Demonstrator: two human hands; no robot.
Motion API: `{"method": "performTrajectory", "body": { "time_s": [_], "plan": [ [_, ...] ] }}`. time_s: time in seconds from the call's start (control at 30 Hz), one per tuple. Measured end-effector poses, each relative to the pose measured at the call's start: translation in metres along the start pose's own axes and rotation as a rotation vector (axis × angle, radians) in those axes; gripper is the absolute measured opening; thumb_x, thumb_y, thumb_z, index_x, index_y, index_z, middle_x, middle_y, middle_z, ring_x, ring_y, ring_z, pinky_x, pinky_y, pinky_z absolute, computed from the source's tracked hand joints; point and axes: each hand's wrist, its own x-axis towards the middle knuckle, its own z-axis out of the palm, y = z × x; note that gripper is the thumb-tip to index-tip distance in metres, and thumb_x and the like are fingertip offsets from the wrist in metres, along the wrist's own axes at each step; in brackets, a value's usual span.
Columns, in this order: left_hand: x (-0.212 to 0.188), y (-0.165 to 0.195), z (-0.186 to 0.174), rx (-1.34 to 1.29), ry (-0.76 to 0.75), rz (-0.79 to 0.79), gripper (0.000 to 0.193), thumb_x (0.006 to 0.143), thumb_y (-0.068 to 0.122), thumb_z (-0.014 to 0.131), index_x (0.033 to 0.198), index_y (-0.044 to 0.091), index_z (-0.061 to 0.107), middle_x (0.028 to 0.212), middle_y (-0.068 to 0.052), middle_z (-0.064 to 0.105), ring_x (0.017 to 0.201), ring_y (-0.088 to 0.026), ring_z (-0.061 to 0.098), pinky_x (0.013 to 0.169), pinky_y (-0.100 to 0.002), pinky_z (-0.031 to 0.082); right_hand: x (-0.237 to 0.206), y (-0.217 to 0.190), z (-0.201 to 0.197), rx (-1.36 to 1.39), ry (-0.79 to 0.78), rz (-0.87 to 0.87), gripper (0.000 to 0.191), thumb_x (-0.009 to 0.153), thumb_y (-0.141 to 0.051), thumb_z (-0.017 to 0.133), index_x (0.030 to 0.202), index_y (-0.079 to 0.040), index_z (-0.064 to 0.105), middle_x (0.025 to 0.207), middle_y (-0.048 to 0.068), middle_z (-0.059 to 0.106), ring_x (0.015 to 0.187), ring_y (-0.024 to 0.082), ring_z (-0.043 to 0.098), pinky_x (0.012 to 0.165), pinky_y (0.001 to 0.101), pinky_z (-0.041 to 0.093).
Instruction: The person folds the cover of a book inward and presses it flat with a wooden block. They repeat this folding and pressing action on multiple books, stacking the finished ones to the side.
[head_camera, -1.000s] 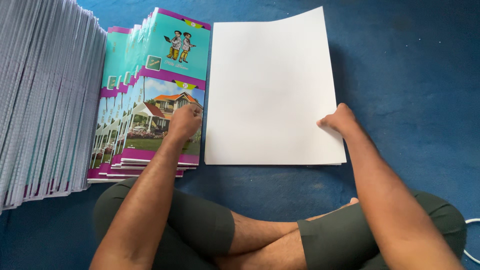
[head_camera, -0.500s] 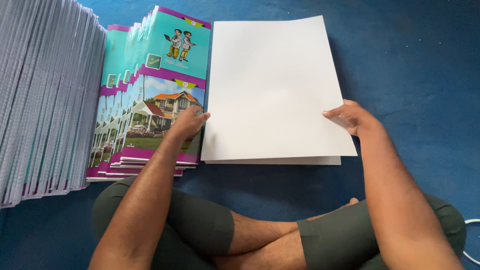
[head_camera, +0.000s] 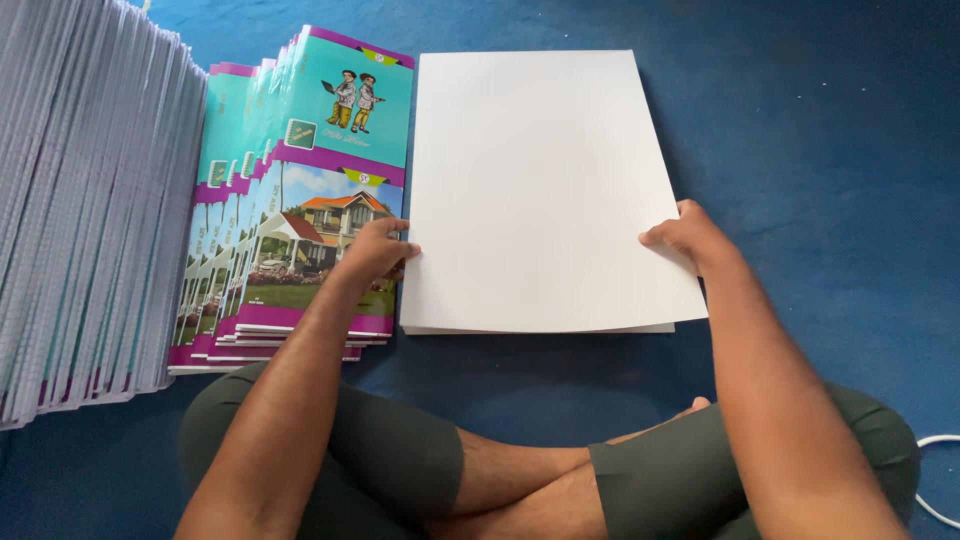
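A stack of white paper sheets (head_camera: 545, 190) lies on a blue floor (head_camera: 820, 150) at centre frame. The right hand (head_camera: 690, 238) pinches the top sheet's right edge; the left hand (head_camera: 375, 250), fingers loosely curled, touches its left edge beside fanned colourful booklet covers (head_camera: 300, 200).

Plain white paper sheets (head_camera: 545, 190); teal-and-purple book covers (head_camera: 320, 190) with house picture; grey-white page stack (head_camera: 85, 200); blue floor (head_camera: 820, 130); dark green shorts (head_camera: 400, 470).
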Motion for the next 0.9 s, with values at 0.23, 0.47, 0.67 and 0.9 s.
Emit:
{"method": "performTrajectory", "body": {
  "time_s": [0.23,0.47,0.67,0.9],
  "plan": [
    [0.0,-0.003,0.023,0.027,0.078,0.066,0.06,0.082,0.004,0.076,0.14,0.004,0.058,0.102,-0.015,0.071,0.079,-0.024,0.074,0.06,-0.036,0.065,-0.022,-0.024,-0.005,-0.335,0.027,-0.2,0.063,0.085,-0.008,0.07,0.146,-0.007,0.055,0.135,0.021,0.065,0.122,0.033,0.065,0.107,0.0444,0.047],
    [0.003,-0.005,0.035,0.048,0.067,0.087,0.061,0.084,0.004,0.075,0.142,0.004,0.056,0.106,-0.018,0.071,0.081,-0.024,0.074,0.06,-0.037,0.065,-0.06,-0.059,-0.012,-0.182,-0.036,-0.213,0.055,0.095,-0.022,0.057,0.148,-0.014,0.053,0.143,0.017,0.062,0.131,0.031,0.06,0.111,0.0435,0.043],
    [0.0,0.002,0.056,0.159,0.077,0.135,0.061,0.085,0.009,0.075,0.143,0.004,0.056,0.097,-0.019,0.076,0.072,-0.024,0.073,0.06,-0.034,0.061,-0.061,-0.072,-0.004,-0.305,-0.002,-0.438,0.07,0.099,-0.044,0.049,0.155,-0.003,0.037,0.163,0.024,0.027,0.151,0.039,0.028,0.122,0.0452,0.027],
    [0.007,0.0,0.078,0.321,0.125,0.257,0.062,0.084,0.014,0.073,0.142,0.003,0.056,0.1,-0.022,0.076,0.081,-0.03,0.076,0.081,-0.038,0.059,-0.071,-0.081,0.012,-0.296,0.01,-0.41,0.082,0.097,-0.063,0.032,0.157,-0.006,0.029,0.168,0.023,0.011,0.155,0.039,0.011,0.123,0.0471,0.016]
  ]
}}
